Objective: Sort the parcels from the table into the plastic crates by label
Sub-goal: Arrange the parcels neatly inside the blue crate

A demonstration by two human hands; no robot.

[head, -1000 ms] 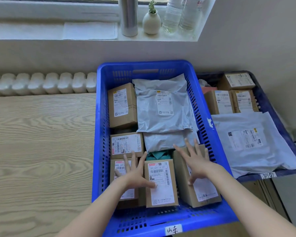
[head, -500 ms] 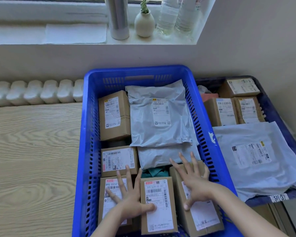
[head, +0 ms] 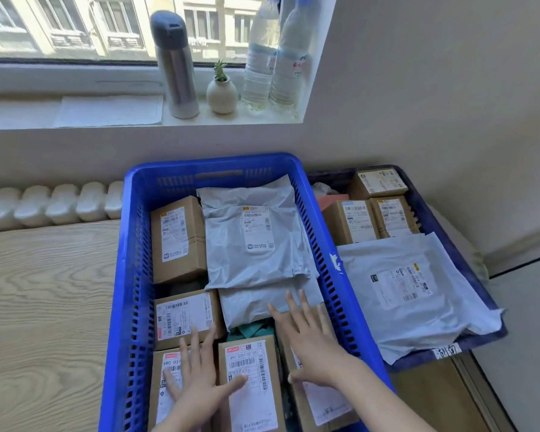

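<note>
Both hands flat, gripping nothing: left hand [head: 197, 381], right hand [head: 309, 347] pressing boxes [head: 253, 385] in crate [head: 122, 307]; risking crushing, shifting neighbours.

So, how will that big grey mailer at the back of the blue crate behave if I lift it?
The mailer is creased and wrinkled, so it will probably sag rather than stay flat. Its smooth plastic skin may slip in a pinch. It lies fairly flat, so likely light.
</note>
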